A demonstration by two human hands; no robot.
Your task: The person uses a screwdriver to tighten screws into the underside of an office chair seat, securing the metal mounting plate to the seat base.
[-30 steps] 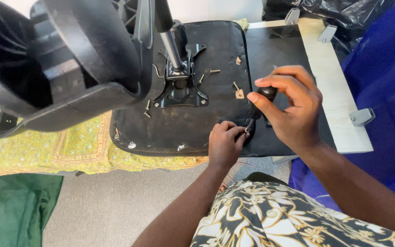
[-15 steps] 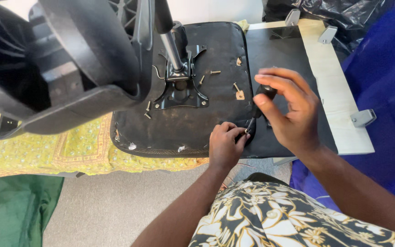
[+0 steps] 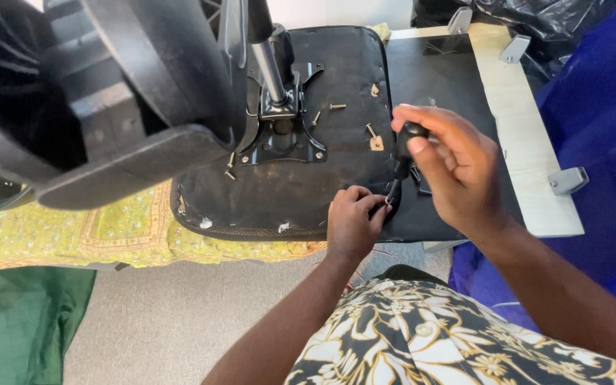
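Black seat (image 3: 301, 185) lies upside down on a yellow cloth (image 3: 73, 228), with loose screws (image 3: 338, 107) near its metal plate (image 3: 283, 135). Right hand (image 3: 457, 171) wraps tight around a screwdriver (image 3: 402, 157) at the seat's edge. Left hand (image 3: 350, 224) pinches near its tip.

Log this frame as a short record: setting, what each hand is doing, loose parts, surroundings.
setting: upturned chair seat with metal plate and gas post, lying over a yellow cloth
right hand: grips a screwdriver by its black handle, tip down at the seat's near right edge
left hand: fingers pinched at the seat edge right by the tip; what they hold is hidden
loose parts: screws lying on the seat near the plate
surroundings: black board with pale edge and grey brackets, blue fabric, green cloth
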